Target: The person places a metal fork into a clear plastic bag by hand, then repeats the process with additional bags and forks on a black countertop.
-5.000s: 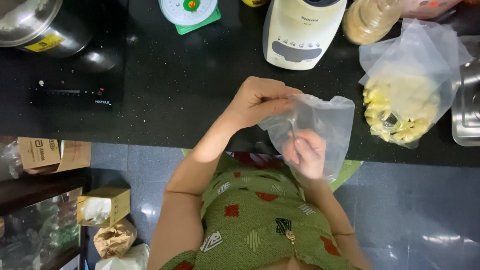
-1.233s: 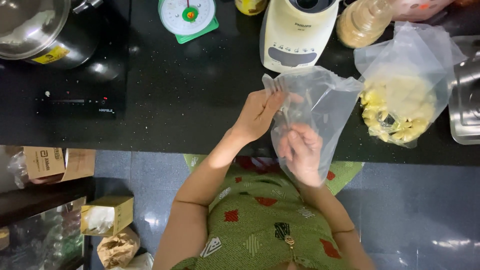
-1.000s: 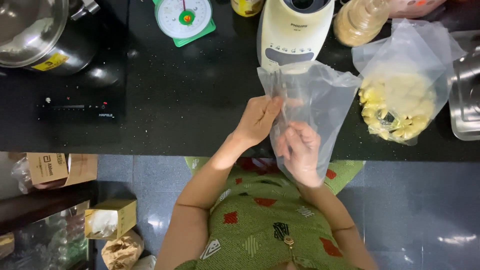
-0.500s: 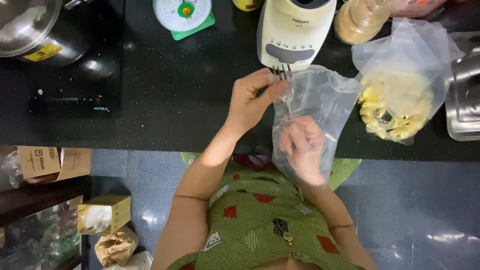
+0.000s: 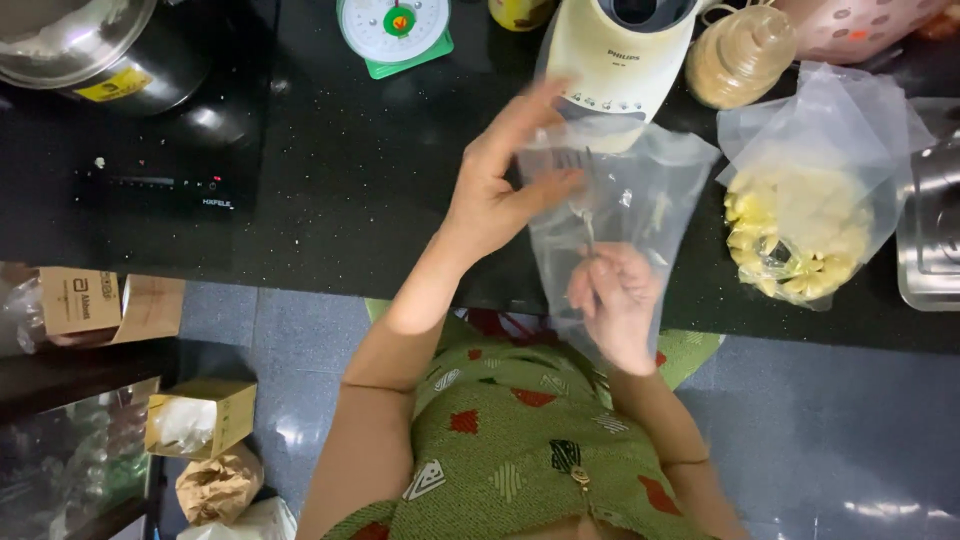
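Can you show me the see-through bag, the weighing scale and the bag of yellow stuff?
clear bag (image 5: 640,190), head view, upper front.
kitchen scale (image 5: 394,28), head view, dial.
bag of yellow food (image 5: 790,235), head view, contents.

The empty bag (image 5: 625,215) is at centre frame, over the counter (image 5: 350,180) edge, between the left hand (image 5: 505,185) above-left and the right hand (image 5: 615,300) below. Behind it stands the blender (image 5: 620,50) (top centre). The scale (image 5: 393,30) is left of the blender, the filled bag (image 5: 800,220) at right, and the cooktop (image 5: 150,170) at upper left.
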